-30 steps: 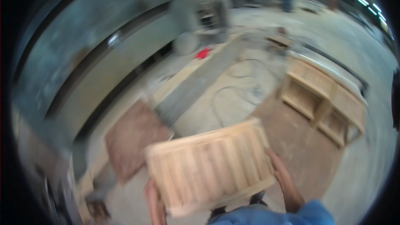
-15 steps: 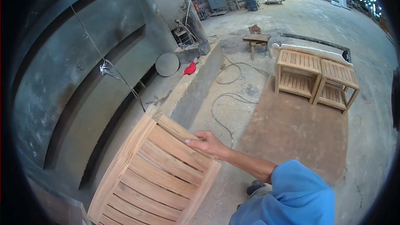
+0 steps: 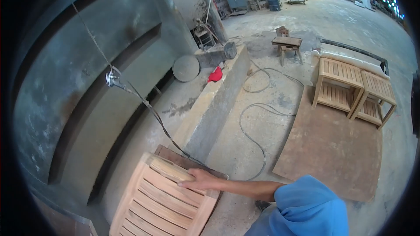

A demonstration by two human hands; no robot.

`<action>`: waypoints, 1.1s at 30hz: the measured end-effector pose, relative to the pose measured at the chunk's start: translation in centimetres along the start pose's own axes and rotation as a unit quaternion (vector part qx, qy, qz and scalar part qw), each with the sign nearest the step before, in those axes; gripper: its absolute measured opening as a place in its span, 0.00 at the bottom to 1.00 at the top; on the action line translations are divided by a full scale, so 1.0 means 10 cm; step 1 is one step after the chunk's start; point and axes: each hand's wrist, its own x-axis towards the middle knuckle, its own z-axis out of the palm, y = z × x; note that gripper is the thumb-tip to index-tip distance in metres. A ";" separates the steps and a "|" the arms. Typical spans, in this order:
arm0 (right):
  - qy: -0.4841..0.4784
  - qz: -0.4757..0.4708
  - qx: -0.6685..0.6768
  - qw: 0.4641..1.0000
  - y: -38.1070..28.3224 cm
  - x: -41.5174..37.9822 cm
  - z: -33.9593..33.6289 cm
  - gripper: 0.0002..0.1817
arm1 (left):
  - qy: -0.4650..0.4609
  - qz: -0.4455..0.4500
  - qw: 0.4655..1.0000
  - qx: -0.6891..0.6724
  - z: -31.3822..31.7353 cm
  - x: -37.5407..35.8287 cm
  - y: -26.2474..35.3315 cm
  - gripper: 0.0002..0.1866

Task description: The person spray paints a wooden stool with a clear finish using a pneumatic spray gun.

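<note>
The pale rectangular slatted wooden top [image 3: 159, 203] is at the bottom edge, right of tall grey metal panels [image 3: 100, 109] before which a silver gun-shaped tool [image 3: 113, 79] hangs on a cord. A dark brown board [image 3: 175, 159] shows past its far end. The right hand [image 3: 199, 180] grips that end's rail, fingers closed on the wood; the left hand is out of view, its fingers impossible to judge. Next come a red cloth [image 3: 215, 74] beside a low concrete kerb [image 3: 218, 105], then dark hose [image 3: 264, 152] looping over the floor, then two pale slatted wooden tables [image 3: 340, 71] side by side at the far end of a large brown sheet [image 3: 337, 148].
</note>
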 end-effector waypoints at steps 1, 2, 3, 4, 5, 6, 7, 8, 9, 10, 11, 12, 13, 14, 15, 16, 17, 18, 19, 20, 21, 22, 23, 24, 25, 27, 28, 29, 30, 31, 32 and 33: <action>-0.001 0.011 -0.021 1.000 0.02 0.19 0.02 0.41 | -0.002 -0.007 1.000 0.003 -0.01 0.10 0.03 0.39; -0.004 0.014 -0.025 1.000 0.06 0.33 0.03 0.41 | -0.005 -0.012 1.000 0.005 0.00 0.21 0.05 0.40; -0.014 0.003 0.020 1.000 0.09 0.47 0.06 0.42 | -0.008 -0.015 1.000 0.010 -0.02 0.31 0.08 0.40; -0.022 -0.010 0.064 0.998 0.08 0.61 0.07 0.43 | -0.011 -0.018 1.000 0.012 -0.03 0.39 0.13 0.40; -0.022 -0.010 0.063 0.998 0.09 0.79 0.10 0.43 | -0.011 -0.023 1.000 0.016 -0.04 0.49 0.13 0.41; -0.023 0.002 0.025 0.999 0.12 1.01 0.14 0.43 | -0.015 -0.025 0.999 0.017 -0.01 0.61 0.10 0.41; -0.023 0.015 -0.012 1.000 0.15 1.19 0.20 0.43 | -0.018 -0.030 0.999 0.020 -0.05 0.68 0.11 0.42; -0.021 0.020 -0.010 1.000 0.12 1.36 0.25 0.43 | -0.018 -0.032 0.999 0.024 -0.08 0.77 0.09 0.42; -0.024 0.025 -0.022 0.999 0.10 1.55 0.30 0.42 | -0.021 -0.033 0.999 0.023 -0.08 0.87 0.07 0.43; -0.027 0.028 -0.034 0.999 0.06 1.70 0.32 0.42 | -0.020 -0.033 0.999 0.024 -0.11 0.97 0.03 0.43; -0.026 0.029 -0.033 0.999 0.02 1.79 0.31 0.42 | -0.021 -0.031 0.999 0.020 -0.12 1.06 -0.03 0.44; -0.023 0.028 -0.043 0.998 -0.02 1.90 0.32 0.41 | -0.020 -0.029 0.999 0.014 -0.14 1.16 -0.10 0.44; -0.021 0.026 -0.053 0.998 -0.07 2.01 0.33 0.40 | -0.019 -0.023 1.000 0.007 -0.16 1.21 -0.16 0.45; -0.035 0.006 -0.061 0.998 -0.01 2.12 0.32 0.38 | -0.016 -0.016 1.000 -0.009 -0.16 1.16 -0.13 0.45; -0.060 -0.016 -0.070 0.996 0.09 2.19 0.30 0.37 | -0.015 -0.012 1.000 -0.013 -0.13 1.07 -0.12 0.46; -0.057 -0.037 -0.076 0.995 0.08 2.14 0.28 0.35 | -0.013 -0.008 1.000 -0.017 -0.12 0.90 -0.03 0.47; -0.061 -0.061 -0.079 0.993 0.05 2.09 0.22 0.33 | -0.010 0.010 1.000 -0.021 -0.13 0.76 0.01 0.50; -0.097 -0.042 -0.070 0.992 0.05 2.14 0.17 0.32 | 0.049 0.032 0.997 -0.057 -0.08 0.77 -0.11 0.40; -0.090 -0.074 -0.122 0.986 0.01 2.18 0.06 0.31 | 0.108 0.060 0.988 -0.089 -0.01 0.82 -0.22 0.30; -0.064 -0.083 -0.134 0.985 -0.12 2.20 -0.04 0.28 | 0.121 0.038 0.987 -0.096 0.02 0.85 -0.31 0.30; -0.046 -0.093 -0.159 0.982 -0.11 2.39 -0.15 0.27 | 0.108 0.071 0.982 -0.137 0.04 0.91 -0.38 0.32; -0.021 -0.105 -0.183 0.977 -0.13 2.60 -0.28 0.25 | 0.095 0.112 0.973 -0.177 0.05 0.91 -0.40 0.34; 0.011 -0.118 -0.180 0.976 -0.20 2.86 -0.41 0.27 | 0.074 0.126 0.968 -0.205 0.06 0.88 -0.36 0.35; 0.041 -0.129 -0.176 0.975 -0.28 3.15 -0.49 0.28 | 0.081 0.118 0.967 -0.212 0.09 0.88 -0.32 0.35; 0.071 -0.161 -0.184 0.967 -0.42 3.42 -0.55 0.28 | 0.112 0.110 0.970 -0.184 0.13 0.85 -0.28 0.33; 0.103 -0.213 -0.201 0.951 -0.78 3.81 -0.57 0.27 | 0.030 -0.027 0.999 -0.014 -0.23 0.17 0.57 0.46; 0.110 -0.235 -0.213 0.942 -0.97 4.01 -0.54 0.27 | 0.037 -0.043 0.998 -0.017 -0.16 0.17 0.50 0.46; 0.135 -0.299 -0.240 0.914 -1.05 4.31 -0.50 0.27 | 0.065 0.005 0.996 -0.057 -0.06 0.21 0.30 0.43; 0.161 -0.361 -0.262 0.881 -1.12 4.61 -0.46 0.28 | 0.094 0.053 0.990 -0.092 0.06 0.18 0.13 0.40; 0.219 -0.393 -0.318 0.834 -1.23 4.85 -0.44 0.30 | 0.138 0.038 0.987 -0.077 0.16 0.10 0.05 0.38; 0.275 -0.422 -0.369 0.781 -1.37 5.07 -0.42 0.33 | 0.149 0.021 0.986 -0.072 0.26 0.07 0.02 0.38; 0.326 -0.414 -0.416 0.741 -1.47 5.31 -0.43 0.35 | 0.209 0.004 0.973 -0.101 0.38 0.03 -0.02 0.32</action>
